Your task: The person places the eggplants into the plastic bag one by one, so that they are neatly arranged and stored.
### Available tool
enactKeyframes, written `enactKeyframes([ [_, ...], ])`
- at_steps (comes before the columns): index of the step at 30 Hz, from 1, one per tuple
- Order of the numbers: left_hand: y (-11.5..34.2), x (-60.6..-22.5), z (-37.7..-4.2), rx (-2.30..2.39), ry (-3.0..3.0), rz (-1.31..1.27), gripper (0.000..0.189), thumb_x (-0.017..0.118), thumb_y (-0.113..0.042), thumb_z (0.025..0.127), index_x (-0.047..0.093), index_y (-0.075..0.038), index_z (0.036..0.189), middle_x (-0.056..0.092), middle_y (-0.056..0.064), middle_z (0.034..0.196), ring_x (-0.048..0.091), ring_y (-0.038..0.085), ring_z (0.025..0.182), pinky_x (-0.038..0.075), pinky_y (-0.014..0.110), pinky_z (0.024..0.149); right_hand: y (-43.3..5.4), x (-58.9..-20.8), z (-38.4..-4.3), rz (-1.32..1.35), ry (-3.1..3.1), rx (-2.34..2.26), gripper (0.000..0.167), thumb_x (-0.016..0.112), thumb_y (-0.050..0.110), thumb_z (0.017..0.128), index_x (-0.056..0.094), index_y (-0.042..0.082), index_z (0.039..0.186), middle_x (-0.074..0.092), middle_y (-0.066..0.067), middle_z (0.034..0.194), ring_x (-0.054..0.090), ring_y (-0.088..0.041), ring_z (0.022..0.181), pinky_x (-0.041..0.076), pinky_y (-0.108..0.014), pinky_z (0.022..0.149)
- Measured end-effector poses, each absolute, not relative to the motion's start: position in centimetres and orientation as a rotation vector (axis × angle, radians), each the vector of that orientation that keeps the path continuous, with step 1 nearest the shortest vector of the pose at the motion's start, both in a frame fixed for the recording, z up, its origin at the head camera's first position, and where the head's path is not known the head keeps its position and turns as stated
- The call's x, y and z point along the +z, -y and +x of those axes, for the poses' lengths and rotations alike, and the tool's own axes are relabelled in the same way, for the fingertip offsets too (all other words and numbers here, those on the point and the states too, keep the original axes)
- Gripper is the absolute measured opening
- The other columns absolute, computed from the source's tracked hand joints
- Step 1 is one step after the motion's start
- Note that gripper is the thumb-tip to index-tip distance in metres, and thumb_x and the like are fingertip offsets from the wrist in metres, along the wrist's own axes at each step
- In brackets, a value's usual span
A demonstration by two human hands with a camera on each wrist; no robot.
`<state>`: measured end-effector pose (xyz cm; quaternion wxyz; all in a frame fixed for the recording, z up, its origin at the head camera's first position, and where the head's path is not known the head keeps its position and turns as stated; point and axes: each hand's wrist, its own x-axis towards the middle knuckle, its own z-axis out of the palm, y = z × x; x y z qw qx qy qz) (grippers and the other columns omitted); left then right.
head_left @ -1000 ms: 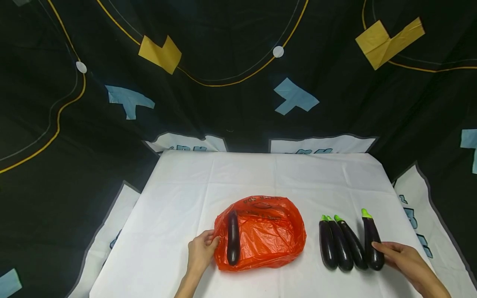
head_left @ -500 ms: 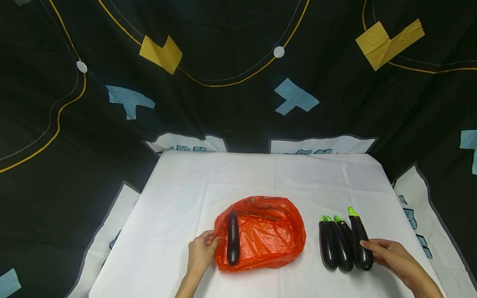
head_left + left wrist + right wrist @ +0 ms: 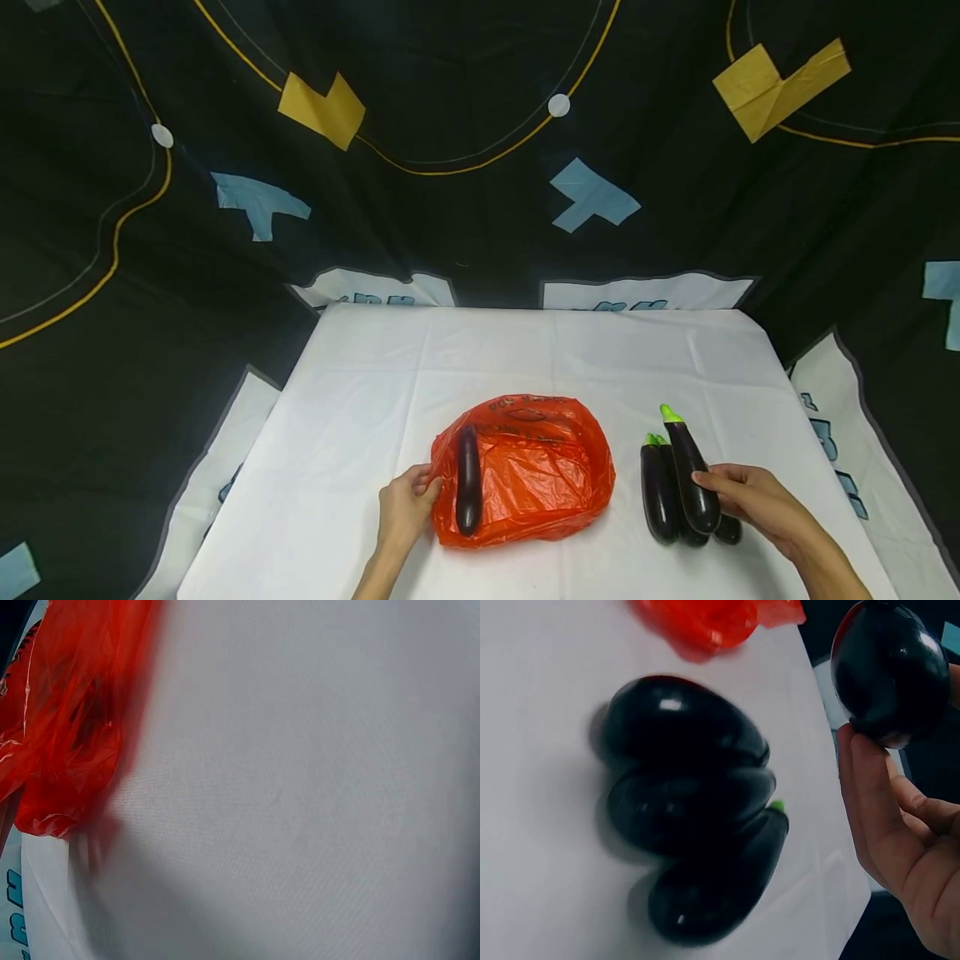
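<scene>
My left hand (image 3: 403,506) pinches the left rim of a red plastic bag (image 3: 551,492), which lies spread with its mouth up. One dark purple eggplant (image 3: 469,482) sits inside, along the bag's left side. My right hand (image 3: 759,500) holds another eggplant (image 3: 690,473), green stem end pointing away, with thumb and fingers on opposite sides. The right wrist view shows this held eggplant (image 3: 891,675) raised over three others on the cloth, a near one (image 3: 682,724), a middle one (image 3: 690,810) and a slanted one (image 3: 716,881). In the left wrist view, only red bag film (image 3: 82,720) shows, not the fingers.
A white cloth (image 3: 360,417) with fold creases covers the table. Behind and around it hangs a black sheet (image 3: 450,225) with yellow and blue shapes. The resting eggplants (image 3: 657,500) lie side by side right of the bag.
My right hand has moved left with its eggplant, from the right end of the row to above the resting ones. The left hand and the bag have stayed put.
</scene>
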<state>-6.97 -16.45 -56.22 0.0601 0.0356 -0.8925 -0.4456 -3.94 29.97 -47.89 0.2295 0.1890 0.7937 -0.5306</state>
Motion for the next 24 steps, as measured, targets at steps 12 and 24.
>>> enactKeyframes([
  [12,16.4,-56.0,-7.0,-1.338,2.725,0.137,0.019,0.073,-0.011,0.083,0.071,-0.002,0.100,0.071,0.007,0.084,0.067,0.014,0.071,0.056,0.023,0.061,-25.3,-46.6,-6.1,0.348,-2.190,-1.551,0.051,0.067,0.032,0.088,0.055,-0.012,0.111,0.062,-0.013,0.100,0.064,-0.024,0.092,0.050,-0.045,0.090],
  [24,16.4,-56.1,-7.0,-1.343,2.734,0.156,0.019,0.073,-0.011,0.083,0.071,-0.002,0.100,0.071,0.006,0.083,0.067,0.013,0.071,0.055,0.022,0.061,-19.2,-46.6,-7.7,0.310,-2.214,-1.545,0.039,0.074,0.026,0.080,0.058,-0.004,0.100,0.062,-0.011,0.090,0.066,-0.021,0.085,0.054,-0.040,0.081],
])
